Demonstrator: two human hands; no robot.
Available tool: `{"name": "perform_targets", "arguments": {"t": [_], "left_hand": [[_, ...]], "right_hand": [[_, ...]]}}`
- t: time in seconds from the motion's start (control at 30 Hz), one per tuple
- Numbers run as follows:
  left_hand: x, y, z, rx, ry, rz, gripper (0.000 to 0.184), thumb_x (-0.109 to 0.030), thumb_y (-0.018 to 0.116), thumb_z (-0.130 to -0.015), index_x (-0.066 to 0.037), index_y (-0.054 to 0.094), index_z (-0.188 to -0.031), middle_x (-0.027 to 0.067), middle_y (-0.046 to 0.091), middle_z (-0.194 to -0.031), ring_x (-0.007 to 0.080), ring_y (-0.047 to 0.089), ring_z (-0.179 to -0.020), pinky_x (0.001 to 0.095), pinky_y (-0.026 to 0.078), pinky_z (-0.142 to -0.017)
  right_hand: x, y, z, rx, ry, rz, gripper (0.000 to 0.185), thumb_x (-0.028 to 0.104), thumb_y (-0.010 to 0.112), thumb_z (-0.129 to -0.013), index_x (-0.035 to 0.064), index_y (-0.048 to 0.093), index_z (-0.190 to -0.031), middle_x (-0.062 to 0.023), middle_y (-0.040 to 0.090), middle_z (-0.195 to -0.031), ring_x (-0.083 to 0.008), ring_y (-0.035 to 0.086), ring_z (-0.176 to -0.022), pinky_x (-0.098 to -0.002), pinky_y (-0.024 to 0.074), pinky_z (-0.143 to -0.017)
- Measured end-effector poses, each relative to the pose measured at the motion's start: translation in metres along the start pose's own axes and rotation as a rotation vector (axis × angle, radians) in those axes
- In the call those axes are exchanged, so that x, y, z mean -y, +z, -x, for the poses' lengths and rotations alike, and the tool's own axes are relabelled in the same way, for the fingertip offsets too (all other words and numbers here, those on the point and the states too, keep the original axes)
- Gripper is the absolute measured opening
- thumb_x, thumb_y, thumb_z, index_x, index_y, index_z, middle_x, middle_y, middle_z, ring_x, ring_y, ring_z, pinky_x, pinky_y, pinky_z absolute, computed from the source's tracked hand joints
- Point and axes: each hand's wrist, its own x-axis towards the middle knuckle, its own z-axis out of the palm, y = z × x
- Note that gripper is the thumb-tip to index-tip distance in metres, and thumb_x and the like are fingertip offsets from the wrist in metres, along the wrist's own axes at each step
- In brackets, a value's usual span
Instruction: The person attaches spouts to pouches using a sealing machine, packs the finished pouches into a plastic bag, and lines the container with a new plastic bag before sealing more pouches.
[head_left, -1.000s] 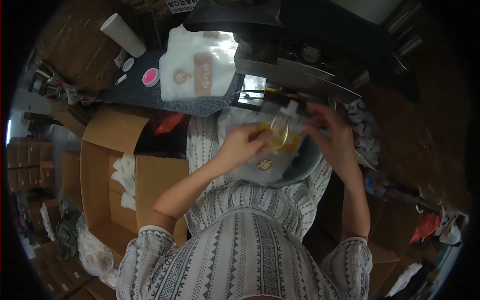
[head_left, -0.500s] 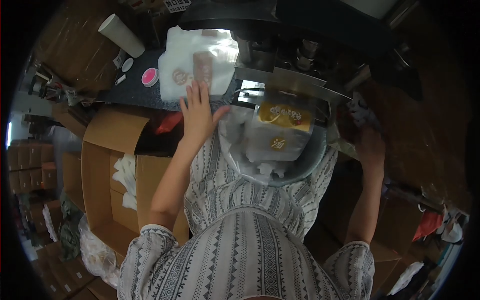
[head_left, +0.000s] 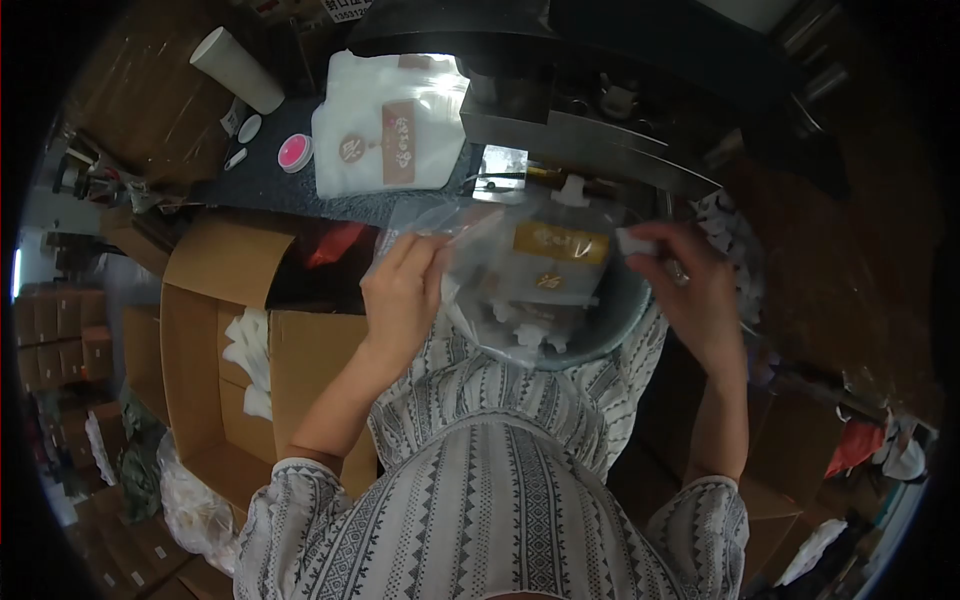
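Here's the left hand (head_left: 405,295), fingers and thumb closed on the edge of a clear pouch (head_left: 458,224), held up over the left side of the basin (head_left: 640,305) on the lap. Across from it the right hand (head_left: 697,290) pinches a small white piece (head_left: 637,243) — a spout, by the look of it — just above the basin's right side, the two apart and not touching. The step in hand looks like pairing spout with pouch; joining them would call for the pouch mouth parted and the spout turned square to it. Now the print: a pouch with a gold label (head_left: 560,242) lies in the basin, pale characters on the band and a gold emblem below, too blurred for me to read. Up on the dark cloth (head_left: 350,205), the stack of white pouches (head_left: 345,110) shows a pinkish-brown panel with white Chinese characters and a round mark beside it. And at the top edge — a cut-off sign (head_left: 347,8) with Chinese characters and a number starting 13531.
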Motion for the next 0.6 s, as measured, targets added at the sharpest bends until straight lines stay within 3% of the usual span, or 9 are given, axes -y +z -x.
{"name": "perform_targets", "arguments": {"t": [0.07, 0.23, 0.3, 0.33, 0.37, 0.4, 0.47, 0.53, 0.6], "left_hand": [[-0.009, -0.003, 0.0, 0.016, 0.029, 0.039, 0.013, -0.002, 0.063, -0.079, -0.005, 0.063, -0.092, 0.0103, 0.06, -0.083, 0.0307, 0.061, -0.071, 0.0368, 0.048, -0.06], [-0.012, 0.006, 0.001, 0.124, 0.204, 0.16, 0.011, -0.005, 0.063, -0.081, -0.005, 0.064, -0.091, 0.0101, 0.06, -0.081, 0.0307, 0.061, -0.069, 0.0353, 0.048, -0.059], [-0.009, 0.022, 0.005, 0.379, 0.128, 0.292, 0.011, -0.011, 0.062, -0.086, -0.003, 0.064, -0.093, 0.0091, 0.062, -0.08, 0.024, 0.064, -0.068, 0.0314, 0.049, -0.059], [-0.014, 0.027, 0.0, 0.375, 0.128, 0.292, 0.011, -0.011, 0.062, -0.086, -0.003, 0.064, -0.093, 0.0091, 0.062, -0.08, 0.024, 0.064, -0.068, 0.0314, 0.049, -0.059], [-0.021, 0.033, -0.007, 0.505, -0.181, 0.534, 0.014, -0.015, 0.062, -0.088, -0.001, 0.064, -0.089, 0.0071, 0.062, -0.076, 0.0175, 0.061, -0.065, 0.0286, 0.046, -0.057], [-0.025, 0.039, -0.015, 0.628, -0.497, 0.771, 0.02, -0.018, 0.061, -0.091, 0.002, 0.063, -0.086, 0.0051, 0.061, -0.072, 0.011, 0.058, -0.062, 0.0258, 0.044, -0.055], [-0.025, 0.055, -0.032, 0.61, -0.619, 0.889, 0.025, -0.022, 0.06, -0.092, 0.001, 0.063, -0.084, 0.0031, 0.06, -0.071, 0.008, 0.055, -0.062, 0.0243, 0.043, -0.054], [-0.023, 0.069, -0.043, 0.562, -0.785, 1.148, 0.027, -0.026, 0.06, -0.093, -0.001, 0.062, -0.082, 0.0003, 0.057, -0.07, 0.0047, 0.05, -0.061, 0.0208, 0.041, -0.054], [-0.025, 0.067, -0.045, 0.606, -0.778, 1.089, 0.028, -0.026, 0.058, -0.093, 0.0, 0.062, -0.085, 0.0001, 0.058, -0.07, 0.0047, 0.051, -0.061, 0.0203, 0.041, -0.055]], "right_hand": [[0.015, 0.02, -0.004, -0.053, -0.492, 0.083, 0.02, -0.001, 0.065, -0.078, 0.0028, 0.062, -0.098, -0.012, 0.064, -0.091, -0.0289, 0.064, -0.089, -0.0345, 0.0533, -0.071], [0.013, 0.032, -0.01, 0.126, -0.528, 0.008, 0.023, 0.002, 0.065, -0.08, 0.004, 0.061, -0.103, -0.0108, 0.065, -0.091, -0.0276, 0.064, -0.089, -0.0345, 0.053, -0.073], [0.008, 0.03, -0.012, 0.179, -0.501, -0.059, 0.026, 0.003, 0.066, -0.08, 0.0045, 0.061, -0.106, -0.0109, 0.065, -0.092, -0.0272, 0.064, -0.089, -0.0349, 0.0525, -0.073], [0.006, 0.028, -0.013, 0.124, -0.329, -0.108, 0.027, 0.005, 0.066, -0.08, 0.0048, 0.061, -0.107, -0.0116, 0.065, -0.092, -0.0277, 0.064, -0.088, -0.0356, 0.0519, -0.073], [0.005, 0.024, -0.014, 0.068, -0.159, -0.155, 0.028, 0.006, 0.067, -0.08, 0.005, 0.062, -0.107, -0.0122, 0.065, -0.093, -0.0282, 0.064, -0.088, -0.0362, 0.0513, -0.073], [0.001, 0.018, -0.014, 0.07, -0.163, -0.154, 0.028, 0.006, 0.067, -0.08, 0.005, 0.062, -0.107, -0.0122, 0.065, -0.093, -0.0282, 0.064, -0.088, -0.0362, 0.0513, -0.073], [-0.007, 0.004, -0.009, -0.037, -0.232, 0.075, 0.038, 0.005, 0.068, -0.08, 0.0052, 0.059, -0.116, -0.011, 0.066, -0.098, -0.0183, 0.066, -0.087, -0.0298, 0.0522, -0.075], [-0.011, -0.007, 0.002, -0.079, -0.221, 0.17, 0.032, 0.009, 0.068, -0.08, 0.0045, 0.06, -0.11, -0.012, 0.065, -0.093, -0.022, 0.065, -0.085, -0.0336, 0.0516, -0.072], [-0.027, -0.019, 0.006, -0.122, -0.211, 0.266, 0.026, 0.013, 0.068, -0.081, 0.0037, 0.061, -0.105, -0.013, 0.065, -0.088, -0.0257, 0.065, -0.082, -0.0374, 0.051, -0.069]]}}
